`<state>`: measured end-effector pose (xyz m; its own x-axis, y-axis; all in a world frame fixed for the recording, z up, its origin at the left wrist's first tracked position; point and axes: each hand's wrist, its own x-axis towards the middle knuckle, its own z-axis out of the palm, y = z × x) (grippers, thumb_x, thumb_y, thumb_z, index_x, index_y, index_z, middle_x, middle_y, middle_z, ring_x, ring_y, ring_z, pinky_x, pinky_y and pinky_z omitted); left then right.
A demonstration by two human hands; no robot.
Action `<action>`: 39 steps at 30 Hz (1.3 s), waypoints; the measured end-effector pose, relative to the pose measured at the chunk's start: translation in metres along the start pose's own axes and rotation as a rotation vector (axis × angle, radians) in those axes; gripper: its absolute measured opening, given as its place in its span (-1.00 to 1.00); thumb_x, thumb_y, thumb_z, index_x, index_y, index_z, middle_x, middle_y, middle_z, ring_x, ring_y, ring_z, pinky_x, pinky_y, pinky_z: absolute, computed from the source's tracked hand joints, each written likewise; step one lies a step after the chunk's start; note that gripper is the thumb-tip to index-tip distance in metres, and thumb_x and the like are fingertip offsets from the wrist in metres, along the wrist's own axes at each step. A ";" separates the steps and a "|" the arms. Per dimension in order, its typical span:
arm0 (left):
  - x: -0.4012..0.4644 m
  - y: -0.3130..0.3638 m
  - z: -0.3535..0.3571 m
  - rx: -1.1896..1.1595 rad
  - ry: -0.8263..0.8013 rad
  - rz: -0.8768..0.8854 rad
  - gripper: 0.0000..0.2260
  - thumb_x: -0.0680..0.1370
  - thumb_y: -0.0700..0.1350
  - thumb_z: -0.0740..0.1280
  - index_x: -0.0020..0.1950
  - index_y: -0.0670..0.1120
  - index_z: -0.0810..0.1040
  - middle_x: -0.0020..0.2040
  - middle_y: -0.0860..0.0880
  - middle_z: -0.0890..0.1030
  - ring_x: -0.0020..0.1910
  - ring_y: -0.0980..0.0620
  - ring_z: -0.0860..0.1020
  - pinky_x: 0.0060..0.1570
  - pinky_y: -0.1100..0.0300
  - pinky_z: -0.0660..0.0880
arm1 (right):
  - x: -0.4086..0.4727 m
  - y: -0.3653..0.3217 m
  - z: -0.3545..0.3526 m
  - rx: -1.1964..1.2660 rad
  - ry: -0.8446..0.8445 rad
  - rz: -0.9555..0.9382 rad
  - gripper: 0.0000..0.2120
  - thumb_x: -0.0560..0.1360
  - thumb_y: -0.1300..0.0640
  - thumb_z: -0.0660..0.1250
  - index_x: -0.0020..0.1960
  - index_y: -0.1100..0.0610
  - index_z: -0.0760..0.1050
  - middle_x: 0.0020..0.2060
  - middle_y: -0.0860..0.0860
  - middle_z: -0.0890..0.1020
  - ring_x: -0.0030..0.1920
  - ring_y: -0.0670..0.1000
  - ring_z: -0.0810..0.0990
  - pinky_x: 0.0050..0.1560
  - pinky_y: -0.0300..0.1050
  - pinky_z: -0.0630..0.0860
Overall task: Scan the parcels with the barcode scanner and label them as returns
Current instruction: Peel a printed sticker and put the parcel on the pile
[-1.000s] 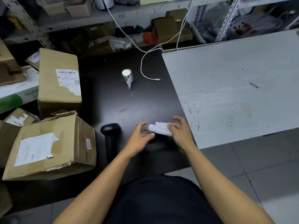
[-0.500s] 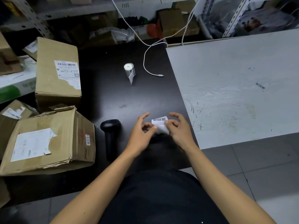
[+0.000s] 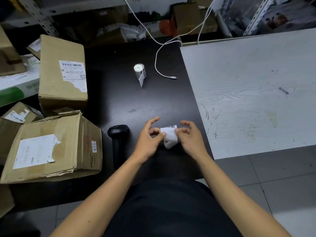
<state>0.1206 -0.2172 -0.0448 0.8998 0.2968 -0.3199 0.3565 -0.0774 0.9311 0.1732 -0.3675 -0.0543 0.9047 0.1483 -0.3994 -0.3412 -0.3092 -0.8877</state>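
Note:
Over the near edge of the black table (image 3: 123,100), my left hand (image 3: 148,139) and my right hand (image 3: 189,137) both pinch a small white label roll (image 3: 169,137) with black print. A black barcode scanner (image 3: 118,142) lies on the table just left of my left hand. A second label roll (image 3: 139,72) stands upright farther back with its end peeling off. Two cardboard parcels sit at the left: a near one (image 3: 51,147) with a torn white label and a far one (image 3: 63,74) with a barcode label.
A white cable (image 3: 160,65) trails from the shelf onto the table beside the upright roll. A pale wood-grain table (image 3: 253,93) adjoins on the right. More boxes (image 3: 15,113) crowd the far left, and shelving with clutter runs along the back.
The roll was lying sideways between my hands a second ago; both hands have turned it and now pinch a label's edge. The view has shifted slightly.

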 end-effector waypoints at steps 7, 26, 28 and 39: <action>-0.001 -0.003 0.002 0.059 -0.017 0.018 -0.46 0.53 -0.30 0.39 0.43 0.07 0.38 -0.16 0.09 0.67 -0.11 0.13 0.60 0.04 0.36 0.46 | -0.005 -0.011 0.001 -0.481 -0.078 -0.508 -0.65 0.52 0.15 0.39 0.30 0.07 0.48 0.02 -0.21 0.49 0.15 -0.12 0.39 0.06 -0.27 0.38; -0.005 -0.002 -0.002 0.507 -0.179 0.288 -0.31 0.59 -0.26 0.30 0.50 0.36 0.13 0.00 0.09 0.61 -0.31 0.23 0.50 -0.20 0.41 0.40 | -0.003 -0.011 -0.007 -0.488 -0.220 -0.425 -0.60 0.52 0.10 0.42 0.33 0.02 0.45 -0.17 -0.23 0.56 0.03 -0.08 0.48 0.01 -0.23 0.34; -0.004 -0.003 -0.002 0.508 -0.186 0.298 -0.30 0.59 -0.26 0.29 0.48 0.39 0.13 -0.02 0.11 0.61 -0.28 0.18 0.50 -0.16 0.39 0.42 | -0.003 -0.011 -0.008 -0.438 -0.220 -0.391 -0.60 0.51 0.11 0.44 0.31 0.02 0.46 -0.20 -0.23 0.57 0.02 -0.07 0.51 0.04 -0.22 0.37; -0.006 0.000 -0.002 0.526 -0.187 0.398 -0.35 0.52 -0.38 0.28 0.49 0.15 0.29 -0.06 0.11 0.58 -0.22 0.35 0.45 -0.15 0.52 0.31 | -0.004 -0.008 -0.013 -0.199 -0.241 -0.240 -0.66 0.44 0.17 0.50 0.17 0.01 0.52 -0.23 -0.14 0.64 -0.10 -0.22 0.57 -0.10 -0.51 0.33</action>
<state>0.1145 -0.2168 -0.0423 0.9991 -0.0153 -0.0402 0.0224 -0.6129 0.7899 0.1761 -0.3779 -0.0428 0.8588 0.4475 -0.2495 -0.0498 -0.4118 -0.9099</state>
